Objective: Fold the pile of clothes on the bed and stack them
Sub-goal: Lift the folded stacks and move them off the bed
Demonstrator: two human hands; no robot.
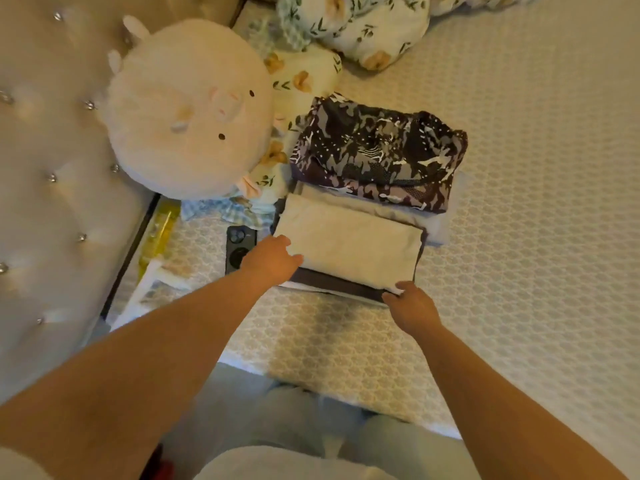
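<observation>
Head view, no readable writing, both hands [273, 259] [410, 304] holding beige folded cloth [349, 244]

Bare forearms, no sleeves visible; light grey trousers [398, 445]; pale top [277, 465] at bottom edge.

The bed [519, 237], covered in a pale patterned sheet, carries a stack of folded clothes [363, 216] near its middle, a dark phone [239, 249] just left of the stack, a round plush pillow [187, 112], and floral bedding [356, 26] beyond.
</observation>
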